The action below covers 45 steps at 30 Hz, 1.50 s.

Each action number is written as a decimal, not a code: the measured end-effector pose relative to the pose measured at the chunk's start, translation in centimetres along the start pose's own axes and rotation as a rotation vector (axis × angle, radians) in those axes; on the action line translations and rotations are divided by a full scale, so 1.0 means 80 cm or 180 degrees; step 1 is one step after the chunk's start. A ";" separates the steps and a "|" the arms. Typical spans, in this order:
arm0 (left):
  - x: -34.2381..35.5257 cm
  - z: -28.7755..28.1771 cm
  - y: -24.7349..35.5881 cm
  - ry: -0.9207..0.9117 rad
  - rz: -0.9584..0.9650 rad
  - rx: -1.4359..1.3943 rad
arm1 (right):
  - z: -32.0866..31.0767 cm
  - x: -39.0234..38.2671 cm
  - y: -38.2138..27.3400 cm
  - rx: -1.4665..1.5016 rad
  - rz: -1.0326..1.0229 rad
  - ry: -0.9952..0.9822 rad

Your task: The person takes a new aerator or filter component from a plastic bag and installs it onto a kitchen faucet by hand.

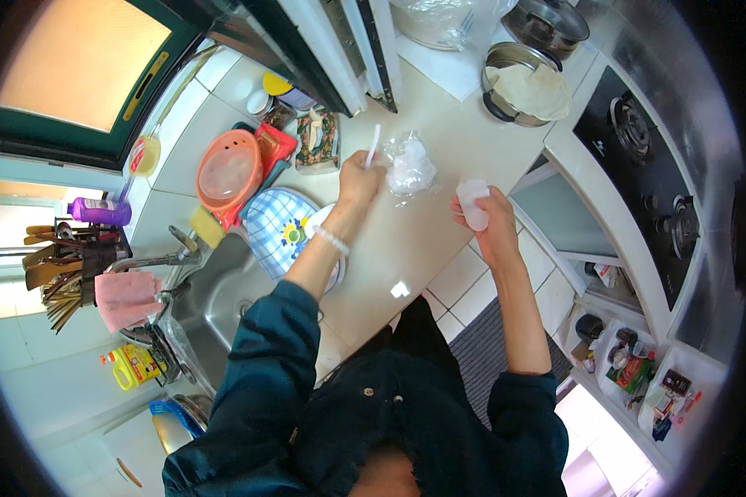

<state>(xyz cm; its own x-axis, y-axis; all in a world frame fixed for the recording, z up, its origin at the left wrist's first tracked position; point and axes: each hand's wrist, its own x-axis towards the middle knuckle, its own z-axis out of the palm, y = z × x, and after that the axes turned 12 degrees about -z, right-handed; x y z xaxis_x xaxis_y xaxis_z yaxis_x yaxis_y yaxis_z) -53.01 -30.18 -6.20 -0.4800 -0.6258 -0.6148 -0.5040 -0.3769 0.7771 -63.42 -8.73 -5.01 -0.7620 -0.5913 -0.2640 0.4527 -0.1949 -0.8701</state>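
Observation:
My left hand [358, 182] is closed round a slim white stick-like thing [374, 142], one end standing up past the fingers. Its kind is not clear. Just right of that hand, a clear plastic bag [410, 168] with something white in it lies crumpled on the counter. My right hand [494, 222] grips a whitish, translucent, rounded piece [473, 204] near the counter's front edge, between thumb and fingers. The piece looks like plastic, but its exact kind is hard to make out. A gap separates the right hand from the bag.
A blue-checked cloth cover [278, 232] and an orange basin [229, 171] stand left, beside the sink [215, 290]. A tissue box [317, 141] sits behind my left hand. A steel pot [518, 83] stands back right, near the gas hob [638, 166]. Drawers [630, 364] stand open at right.

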 end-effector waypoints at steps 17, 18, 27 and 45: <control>0.111 0.021 0.001 0.0875 -0.0154 0.2008 | 0.052 0.147 0.049 -0.1183 -0.0287 -0.0767; 0.110 0.021 0.000 0.1014 -0.0097 0.1893 | 0.057 0.152 0.053 -0.1362 -0.0208 -0.0840; 0.023 -0.025 0.011 -0.0133 -0.0444 -0.0394 | 0.051 0.156 0.081 -0.3567 -0.2179 -0.0579; -0.230 -0.163 -0.083 -0.1048 0.0640 -0.2548 | 0.208 -0.145 0.046 -0.0880 -0.0207 -0.2622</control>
<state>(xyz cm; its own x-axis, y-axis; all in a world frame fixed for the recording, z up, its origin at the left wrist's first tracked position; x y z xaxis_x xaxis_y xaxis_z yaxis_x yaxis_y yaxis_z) -31.44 -25.07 1.73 -0.7496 -0.5500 -0.3683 0.2060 -0.7226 0.6598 -45.22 -15.65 1.75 -0.1566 -0.9843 0.0817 0.2098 -0.1140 -0.9711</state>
